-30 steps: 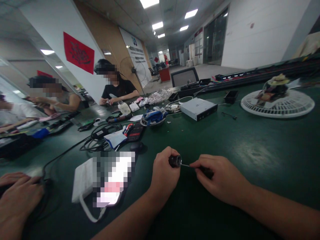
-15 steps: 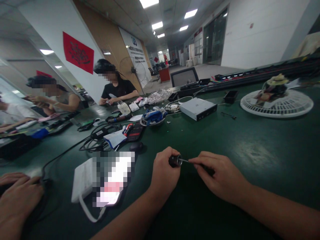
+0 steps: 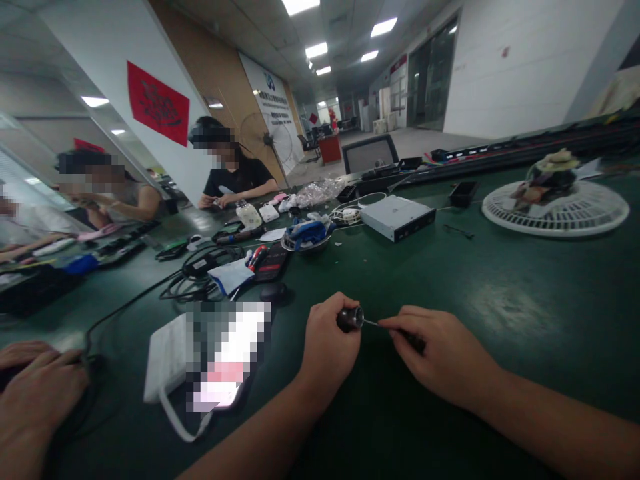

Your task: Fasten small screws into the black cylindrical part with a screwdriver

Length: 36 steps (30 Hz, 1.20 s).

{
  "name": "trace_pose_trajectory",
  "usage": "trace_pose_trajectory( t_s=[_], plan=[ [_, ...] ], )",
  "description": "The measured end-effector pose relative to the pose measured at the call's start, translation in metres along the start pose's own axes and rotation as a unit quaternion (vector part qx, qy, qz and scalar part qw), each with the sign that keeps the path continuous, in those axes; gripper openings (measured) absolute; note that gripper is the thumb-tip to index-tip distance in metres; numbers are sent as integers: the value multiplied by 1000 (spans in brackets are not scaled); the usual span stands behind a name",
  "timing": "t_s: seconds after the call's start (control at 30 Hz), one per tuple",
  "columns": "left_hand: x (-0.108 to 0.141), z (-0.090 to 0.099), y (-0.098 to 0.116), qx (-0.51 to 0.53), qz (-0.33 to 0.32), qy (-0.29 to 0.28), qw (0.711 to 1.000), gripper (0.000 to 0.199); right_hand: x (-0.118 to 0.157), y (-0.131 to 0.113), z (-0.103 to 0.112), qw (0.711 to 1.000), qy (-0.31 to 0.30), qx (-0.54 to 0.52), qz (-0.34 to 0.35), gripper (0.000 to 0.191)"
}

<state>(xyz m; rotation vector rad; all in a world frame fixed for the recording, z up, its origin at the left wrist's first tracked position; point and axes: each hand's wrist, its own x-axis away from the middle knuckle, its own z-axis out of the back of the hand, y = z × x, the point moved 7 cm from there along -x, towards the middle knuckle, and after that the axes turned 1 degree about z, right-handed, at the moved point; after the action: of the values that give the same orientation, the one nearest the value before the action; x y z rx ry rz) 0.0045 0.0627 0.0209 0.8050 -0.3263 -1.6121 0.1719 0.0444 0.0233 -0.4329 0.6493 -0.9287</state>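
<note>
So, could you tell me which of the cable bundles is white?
The far bundle, beside the silver drive; the other bundle is black and nearer you.

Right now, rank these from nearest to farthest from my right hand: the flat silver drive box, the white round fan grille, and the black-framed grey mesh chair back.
Measured from your right hand:
1. Flat silver drive box: on the table, ahead and slightly left.
2. White round fan grille: on the table, ahead and to the right.
3. Black-framed grey mesh chair back: beyond the table's far side, ahead and left.

Nothing legible; wall banner (image 3: 267, 110) print too small, blurred.
</note>
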Motion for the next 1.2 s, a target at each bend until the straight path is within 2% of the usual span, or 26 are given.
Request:
trace_pose_trajectory(
  t_s=[0.1,0.2,0.27,0.4,0.5,0.7,0.83,1.0,1.1,1.2],
  plan=[
    [0,2,3,-8,-11,10,1000,25,0,-4,-1,999,-3,-26,25,33],
    [-1,1,8,-5,-40,4,999,26,0,-1,2,1000,21,-16,-3,32],
    [-1,1,10,-7,-53,4,999,30,0,0,1,1000,14,1,-20,31],
    [0,1,11,-16,-60,8,998,33,0,-5,-3,1000,-21,-22,6,32],
    [0,1,10,-15,-62,6,998,30,-1,-3,1,1000,1,-30,-2,32],
    [0,1,6,-16,-37,10,999,30,-1,3,3,998,11,-22,-61,23],
    [-1,1,-1,-3,7,4,1000,24,0,7,2,995,10,43,-85,19],
    [-2,0,-3,23,8,2,1000,27,0,10,-6,992,-1,115,-51,15],
    [-2,-1,-3,26,-5,0,1000,30,-2,10,-9,995,-23,84,-42,12],
    [-2,-2,-1,36,-20,-7,999,29,-4,10,-7,998,-23,11,-53,20]
  ],
)
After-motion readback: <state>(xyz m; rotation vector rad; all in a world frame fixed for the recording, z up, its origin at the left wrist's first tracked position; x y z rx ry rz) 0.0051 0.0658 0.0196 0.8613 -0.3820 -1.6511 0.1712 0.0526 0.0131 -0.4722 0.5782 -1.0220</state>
